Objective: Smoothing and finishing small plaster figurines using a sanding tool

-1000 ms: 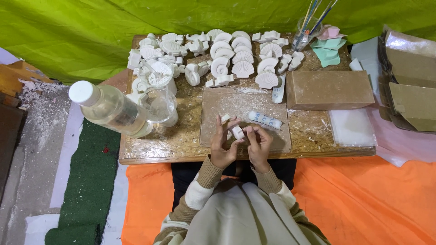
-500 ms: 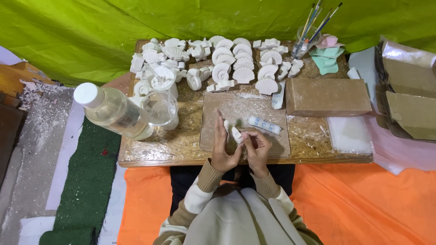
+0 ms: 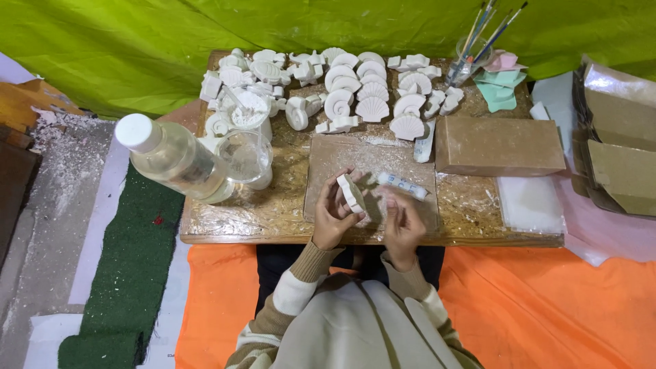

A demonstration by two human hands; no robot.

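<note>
Both hands (image 3: 335, 215) (image 3: 403, 225) hold cast (image 3: 352, 193) above board edge (image 3: 369, 222).

White plaster casts (image 3: 372, 109), green backdrop (image 3: 137, 48), orange floor cloth (image 3: 533, 301), brown-and-cream striped sleeves (image 3: 290, 294).

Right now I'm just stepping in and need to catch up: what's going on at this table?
A seated person holds a small white plaster cast in the left hand above a brown board. The right hand, blurred, is beside it, apart from the cast. More white shell-shaped casts lie along the low wooden table, near a clear plastic bottle.
</note>
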